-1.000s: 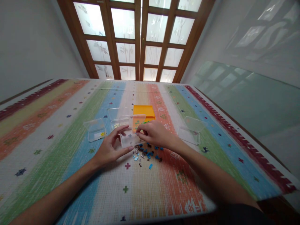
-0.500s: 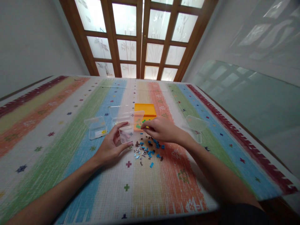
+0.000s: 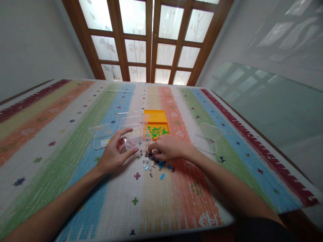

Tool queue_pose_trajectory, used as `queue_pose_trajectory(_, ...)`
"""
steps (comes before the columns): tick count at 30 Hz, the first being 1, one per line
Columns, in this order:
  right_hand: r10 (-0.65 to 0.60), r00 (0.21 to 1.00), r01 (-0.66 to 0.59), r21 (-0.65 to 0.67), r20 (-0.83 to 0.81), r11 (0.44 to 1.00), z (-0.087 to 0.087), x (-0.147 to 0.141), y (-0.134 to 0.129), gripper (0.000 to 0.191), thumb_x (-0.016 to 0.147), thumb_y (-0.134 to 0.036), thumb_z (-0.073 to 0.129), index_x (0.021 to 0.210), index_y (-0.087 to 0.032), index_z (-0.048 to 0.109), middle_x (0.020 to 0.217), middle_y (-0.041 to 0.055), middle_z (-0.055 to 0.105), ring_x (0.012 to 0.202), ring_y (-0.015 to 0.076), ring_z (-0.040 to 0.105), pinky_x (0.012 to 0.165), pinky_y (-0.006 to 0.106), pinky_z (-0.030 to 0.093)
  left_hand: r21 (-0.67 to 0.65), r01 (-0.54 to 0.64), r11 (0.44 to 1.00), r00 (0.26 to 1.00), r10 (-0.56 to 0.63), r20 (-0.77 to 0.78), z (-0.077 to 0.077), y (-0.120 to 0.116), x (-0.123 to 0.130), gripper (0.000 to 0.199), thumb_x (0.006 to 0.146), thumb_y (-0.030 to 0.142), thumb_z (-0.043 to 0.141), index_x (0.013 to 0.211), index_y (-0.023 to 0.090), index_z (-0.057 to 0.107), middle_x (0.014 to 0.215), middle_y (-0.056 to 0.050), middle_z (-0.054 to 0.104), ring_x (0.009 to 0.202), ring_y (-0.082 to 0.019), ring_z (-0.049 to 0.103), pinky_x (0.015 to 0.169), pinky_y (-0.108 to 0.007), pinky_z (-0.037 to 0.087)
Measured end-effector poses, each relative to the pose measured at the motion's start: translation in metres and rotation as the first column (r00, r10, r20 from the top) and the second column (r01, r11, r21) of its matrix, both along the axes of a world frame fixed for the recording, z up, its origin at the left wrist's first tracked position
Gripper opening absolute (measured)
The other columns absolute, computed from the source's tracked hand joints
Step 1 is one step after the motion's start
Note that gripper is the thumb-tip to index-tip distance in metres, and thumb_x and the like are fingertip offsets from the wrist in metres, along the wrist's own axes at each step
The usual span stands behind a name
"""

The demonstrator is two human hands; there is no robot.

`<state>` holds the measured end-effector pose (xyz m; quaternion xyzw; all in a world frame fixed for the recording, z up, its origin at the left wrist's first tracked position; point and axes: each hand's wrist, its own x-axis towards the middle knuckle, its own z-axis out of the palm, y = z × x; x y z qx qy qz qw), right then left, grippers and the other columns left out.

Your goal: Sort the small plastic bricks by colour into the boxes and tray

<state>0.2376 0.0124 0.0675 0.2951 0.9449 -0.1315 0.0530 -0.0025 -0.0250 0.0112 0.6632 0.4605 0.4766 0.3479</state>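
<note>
The left hand [image 3: 114,153] holds a clear box [image 3: 130,144] while the right hand [image 3: 168,148] reaches into small mixed pieces [image 3: 153,164] near an open orange case [image 3: 155,116].

Bare cloth [image 3: 123,205] nearside; open orange box [image 3: 155,116] beyond small pieces [image 3: 162,176].

A head-worn camera, the sole view, looks forward and down from above the near edge of a striped worktop [image 3: 123,201], both forearms entering from below, the hands at middle distance and glass-paned doors [image 3: 151,43] upright beyond the far edge.
</note>
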Motion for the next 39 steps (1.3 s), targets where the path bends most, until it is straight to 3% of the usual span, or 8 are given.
queue_pose_trajectory(11,-0.041,0.995,0.044,-0.026,0.095,0.999,0.0,0.001,0.006,0.033,0.089,-0.014,0.062,0.114,-0.025,0.082,0.094,0.0093,0.08,0.081,0.0203,0.066,0.066,0.03,0.036,-0.077,0.029,0.997,0.991,-0.018,0.132,-0.003,0.002,-0.001,0.067,0.077,0.031,0.085,0.136,0.019,0.054,0.129,-0.012,0.064,0.097,-0.022,0.074,0.098,-0.047,0.064)
queue_pose_trajectory(19,-0.073,0.99,0.079,-0.045,0.123,0.996,0.0,0.001,0.008,0.034,0.089,-0.013,0.061,0.116,-0.023,0.08,0.096,0.0087,0.08,0.082,0.0192,0.066,0.068,0.029,0.038,-0.069,0.005,0.998,0.993,0.003,0.118,-0.005,0.002,-0.002,0.067,0.077,0.031,0.085,0.136,0.019,0.055,0.132,-0.012,0.063,0.098,-0.021,0.073,0.103,-0.048,0.061)
queue_pose_trajectory(25,-0.082,0.986,0.086,-0.019,0.146,0.996,0.0,0.001,0.008,0.022,0.092,-0.017,0.062,0.105,-0.017,0.079,0.095,0.0104,0.079,0.076,0.0192,0.064,0.064,0.03,0.037,-0.081,0.0,0.997,0.994,0.009,0.107,0.001,-0.001,0.0,0.064,0.078,0.032,0.085,0.134,0.018,0.056,0.142,-0.014,0.057,0.108,-0.023,0.071,0.106,-0.051,0.059)
queue_pose_trajectory(31,-0.078,0.986,0.084,-0.042,0.145,0.996,-0.002,0.003,0.009,0.017,0.093,-0.017,0.062,0.102,-0.015,0.077,0.091,0.0106,0.076,0.071,0.0178,0.061,0.062,0.03,0.035,-0.075,0.016,0.997,0.995,-0.008,0.104,0.002,-0.001,0.001,0.061,0.079,0.03,0.084,0.133,0.021,0.057,0.14,-0.013,0.058,0.1,-0.021,0.072,0.1,-0.047,0.063)
queue_pose_trajectory(34,-0.068,0.996,0.072,-0.074,0.058,0.995,0.001,0.01,0.011,0.015,0.094,-0.019,0.061,0.101,-0.015,0.074,0.086,0.0082,0.073,0.071,0.0163,0.057,0.063,0.029,0.035,-0.085,0.023,0.996,0.994,-0.013,0.108,0.002,-0.001,0.001,0.061,0.079,0.03,0.084,0.133,0.02,0.056,0.14,-0.013,0.058,0.101,-0.021,0.072,0.1,-0.046,0.063)
queue_pose_trajectory(39,-0.104,0.934,0.07,-0.109,-0.341,0.992,0.005,0.016,0.014,0.019,0.099,-0.026,0.057,0.107,-0.014,0.069,0.071,-0.0012,0.061,0.064,0.0122,0.049,0.064,0.026,0.034,-0.1,0.054,0.993,0.992,-0.041,0.123,0.0,-0.004,0.005,0.063,0.079,0.03,0.083,0.135,0.019,0.055,0.138,-0.013,0.059,0.1,-0.02,0.072,0.102,-0.046,0.061)
